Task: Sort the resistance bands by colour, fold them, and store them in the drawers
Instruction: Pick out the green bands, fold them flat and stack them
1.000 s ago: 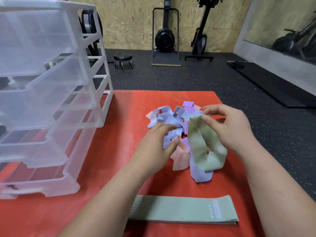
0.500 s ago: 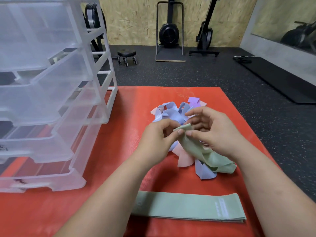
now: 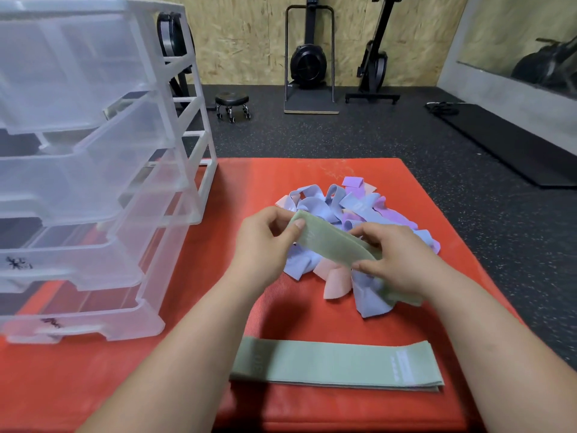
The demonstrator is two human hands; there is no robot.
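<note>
Head view, clear drawer unit point(image 3: 93, 170) left of band pile point(image 3: 352, 210), rowers point(image 3: 309, 62) behind.

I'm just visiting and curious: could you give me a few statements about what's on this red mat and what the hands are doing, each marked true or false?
1. The left hand and the right hand both hold one green band. True.
2. A second green band lies flat on the red mat, nearer the person. True.
3. The clear drawer unit stands to the person's right. False: it stands to the left.
4. The loose pile behind the hands is all green. False: it shows blue, pink and purple bands.
</note>
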